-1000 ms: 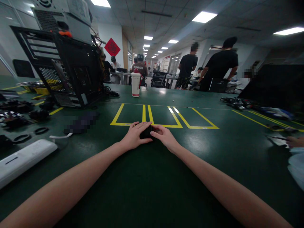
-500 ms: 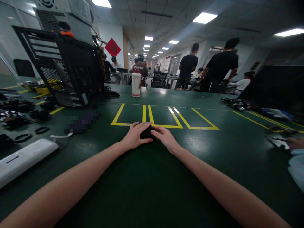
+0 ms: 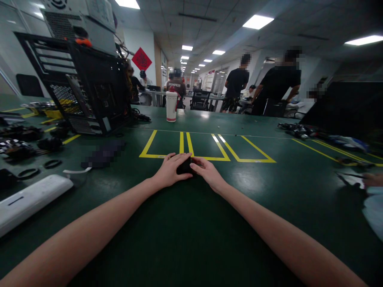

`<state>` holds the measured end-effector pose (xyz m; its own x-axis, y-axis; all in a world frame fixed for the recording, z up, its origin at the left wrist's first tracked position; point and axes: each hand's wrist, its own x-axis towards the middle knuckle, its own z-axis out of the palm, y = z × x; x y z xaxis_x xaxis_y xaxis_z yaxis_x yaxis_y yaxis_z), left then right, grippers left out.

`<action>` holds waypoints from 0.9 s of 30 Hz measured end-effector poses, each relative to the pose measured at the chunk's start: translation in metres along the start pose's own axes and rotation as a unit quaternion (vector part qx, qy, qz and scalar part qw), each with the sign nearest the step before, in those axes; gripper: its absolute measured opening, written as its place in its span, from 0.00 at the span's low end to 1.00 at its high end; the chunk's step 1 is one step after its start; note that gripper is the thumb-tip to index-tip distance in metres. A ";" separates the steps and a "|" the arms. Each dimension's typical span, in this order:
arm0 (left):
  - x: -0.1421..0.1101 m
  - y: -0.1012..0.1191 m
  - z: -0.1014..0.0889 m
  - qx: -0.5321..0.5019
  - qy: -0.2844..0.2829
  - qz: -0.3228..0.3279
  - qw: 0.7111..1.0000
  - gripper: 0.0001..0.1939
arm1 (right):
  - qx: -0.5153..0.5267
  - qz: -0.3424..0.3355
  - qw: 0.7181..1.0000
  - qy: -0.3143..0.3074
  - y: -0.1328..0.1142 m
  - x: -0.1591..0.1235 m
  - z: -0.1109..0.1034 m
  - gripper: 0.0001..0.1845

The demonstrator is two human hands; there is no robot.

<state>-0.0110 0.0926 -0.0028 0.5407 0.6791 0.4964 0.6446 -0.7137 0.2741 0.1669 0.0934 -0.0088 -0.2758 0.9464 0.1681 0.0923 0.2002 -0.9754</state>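
A small black object (image 3: 183,167) lies between my hands at the middle of the green table (image 3: 185,223); its kind cannot be made out. My left hand (image 3: 171,170) wraps round it from the left, fingers over the top and thumb along the near side. From the right, my right hand (image 3: 207,171) grips its end, with the thumb in front and the fingers curled behind. Just beyond the hands run yellow tape outlines (image 3: 206,159) on the table top.
At the left stands a black computer case (image 3: 89,87), with a white device (image 3: 32,199) nearer me. A white cup (image 3: 171,107) stands farther back. Dark cables and parts (image 3: 299,131) lie at right, near another person's hand (image 3: 372,180). Several people are in the background.
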 end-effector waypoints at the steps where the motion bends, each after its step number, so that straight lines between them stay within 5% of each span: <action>1: 0.000 0.000 0.000 -0.001 0.001 0.000 1.000 0.34 | 0.000 -0.001 1.000 -0.007 0.001 0.000 -0.001 0.19; 6: 0.000 0.001 -0.001 -0.003 0.001 0.000 1.000 0.34 | 0.056 -0.039 0.996 -0.055 -0.004 -0.006 -0.001 0.19; 14: 0.000 0.001 -0.001 0.002 -0.002 0.000 1.000 0.34 | 0.008 -0.041 0.999 0.004 -0.004 -0.003 0.002 0.14; 22: -0.001 0.002 -0.002 0.007 -0.001 0.001 1.000 0.34 | 0.047 -0.047 0.996 -0.058 -0.007 -0.008 0.002 0.17; 27: -0.001 0.004 -0.003 0.018 0.002 0.005 1.000 0.35 | 0.030 -0.067 0.997 -0.024 -0.007 -0.007 0.003 0.12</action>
<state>-0.0108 0.0886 -0.0004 0.5450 0.6711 0.5026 0.6584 -0.7137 0.2391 0.1656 0.0844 -0.0033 -0.3278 0.8983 0.2927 -0.0058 0.3079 -0.9514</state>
